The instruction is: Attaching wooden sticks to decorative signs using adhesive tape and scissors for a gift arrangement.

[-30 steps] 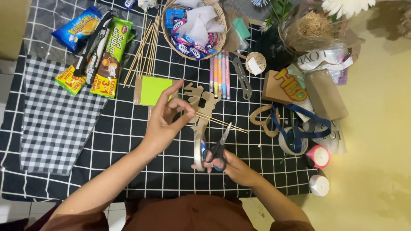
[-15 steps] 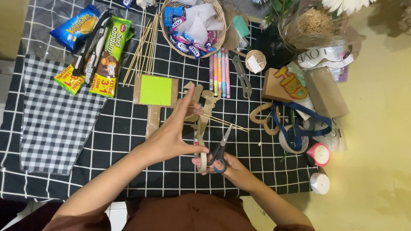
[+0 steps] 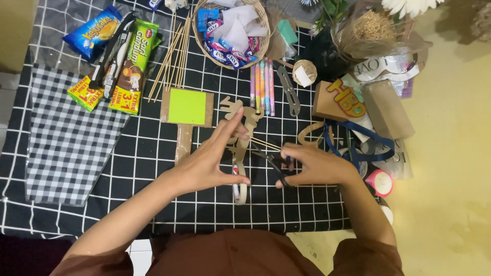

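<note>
So the thin wooden skewer sticks (image 3: 265, 143) are right in the middle here, pinched at one end by the fingertips of the left hand (image 3: 212, 163) and angled across to the dark-handled scissors (image 3: 273, 164) that the right hand (image 3: 317, 166) has its fingers curled into. The blades look parted and sit right at the sticks, but I don't see any cut-off piece lying around, so my read is the snip isn't done yet and the trimming is what's left. Left hand: thumb and first fingers closed together on the stick end, other fingers fanned loose. Right hand: wrapped snug on the scissor handles, can't really tell how hard it's squeezing. Just under the left fingers there's a brown cardboard cut-out shape (image 3: 240, 115) and a roll of clear tape (image 3: 239, 186) standing on edge, touching or nearly touching the thumb. Further up from the left hand is a lime-green square on a cardboard paddle (image 3: 187, 107), then a loose bundle of long bamboo skewers (image 3: 171, 53). Beyond both hands sits a woven basket of wrapped candies (image 3: 262, 23), all of it on the black grid-pattern cloth (image 3: 148, 153).
</note>
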